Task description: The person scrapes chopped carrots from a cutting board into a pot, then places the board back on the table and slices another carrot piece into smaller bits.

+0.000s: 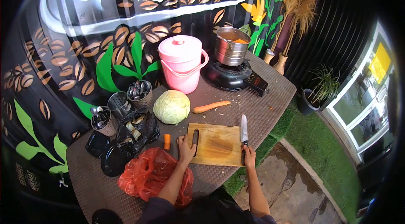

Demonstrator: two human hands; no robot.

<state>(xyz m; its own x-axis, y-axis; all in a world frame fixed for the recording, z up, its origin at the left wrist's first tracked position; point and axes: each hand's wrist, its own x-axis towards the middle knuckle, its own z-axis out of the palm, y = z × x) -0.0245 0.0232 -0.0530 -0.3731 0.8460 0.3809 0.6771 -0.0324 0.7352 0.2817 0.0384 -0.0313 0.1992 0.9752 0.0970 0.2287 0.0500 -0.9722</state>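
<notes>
- A dark woven table [270,106] fills the middle of the view, set against a black wall [84,25] painted with coffee beans and green leaves.
- A pink bucket [181,66] with a lid stands at the back of the table.
- Just right of the bucket, a steel pot [230,49] sits on a black stove [230,77], with something orange inside it.
- A red bag [145,175] lies crumpled at the near left edge, touching a black bag [137,131] behind it.
- A wooden board [219,144] lies flat at the near edge of the table, straight in front of the person.
- A pale green cabbage [171,106] rests just behind the board's left corner.
- Three holders [122,106] of cutlery stand at the left, by the wall.
- A whole carrot [211,106] lies right of the cabbage, apart from the board.
- The knife [244,130] lies along the board's right edge, blade pointing away from the person.
- The left hand [184,150] is clamped on the board's left end, beside its dark handle slot.
- The right hand [249,156] is closed around the knife's black handle.
- A short carrot stub [167,141] lies just left of the left hand.
</notes>
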